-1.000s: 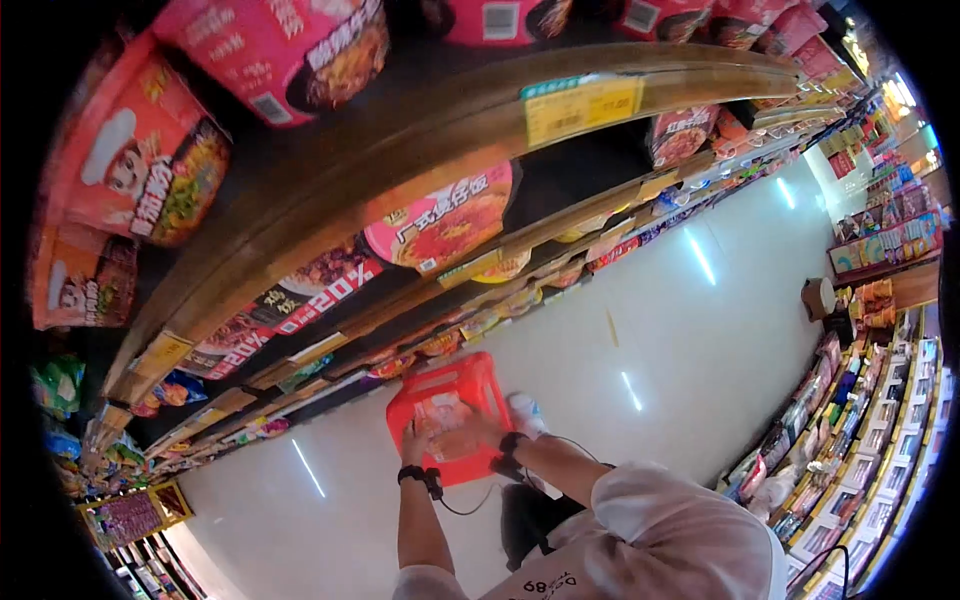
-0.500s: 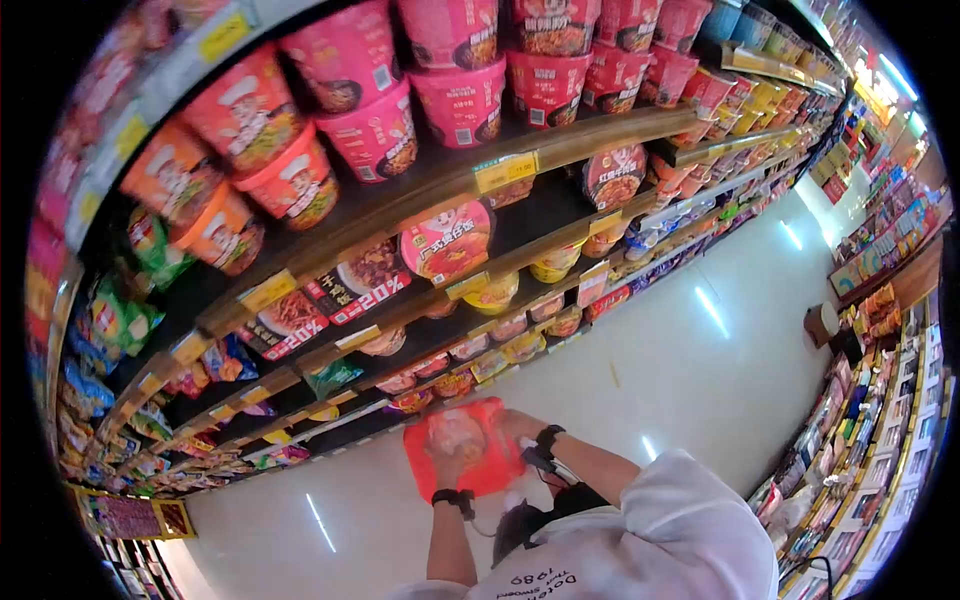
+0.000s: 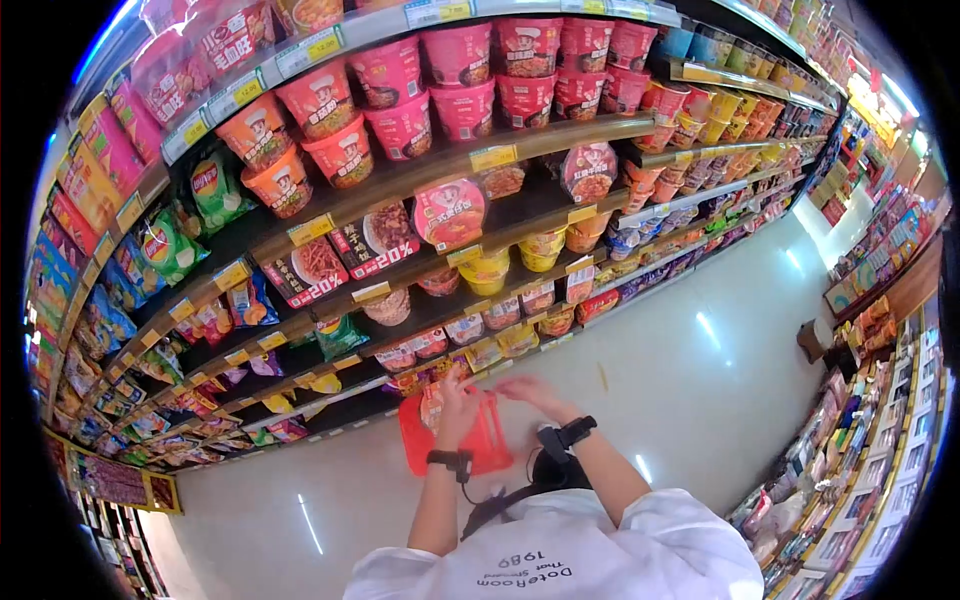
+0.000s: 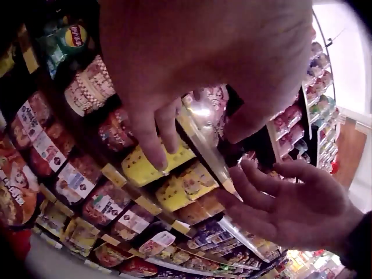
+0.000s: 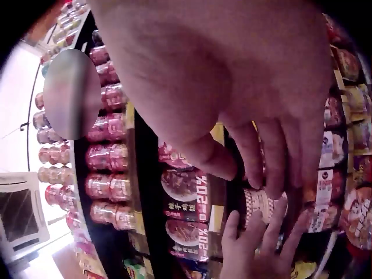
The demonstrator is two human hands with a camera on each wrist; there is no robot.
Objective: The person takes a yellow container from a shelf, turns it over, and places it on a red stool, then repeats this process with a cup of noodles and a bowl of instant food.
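My left hand (image 3: 458,410) is raised over a red shopping basket (image 3: 488,445), fingers loosely spread and holding nothing. Just to its right, my right hand (image 3: 537,393) reaches toward the shelves, also bare, its fingers relaxed. Inside the basket lies a package with a food picture (image 3: 431,406), partly covered by the left hand. In the left wrist view, yellow tubs (image 4: 187,187) on a shelf show beyond the left fingers, and the right palm (image 4: 302,203) faces in. The right wrist view shows a checkered-rim tub (image 5: 256,203) beyond both hands' fingers.
Long shelves hold stacked pink noodle tubs (image 3: 465,110), a round red bowl pack (image 3: 450,213), boxes marked 20% (image 3: 388,240) and chip bags (image 3: 170,245). Shiny aisle floor (image 3: 680,400) runs between these and more shelving (image 3: 850,450) at right.
The view has tilted up, showing more shelves. Both hands have come up from the package in the basket, the right one moving off the basket's side toward the shelves.
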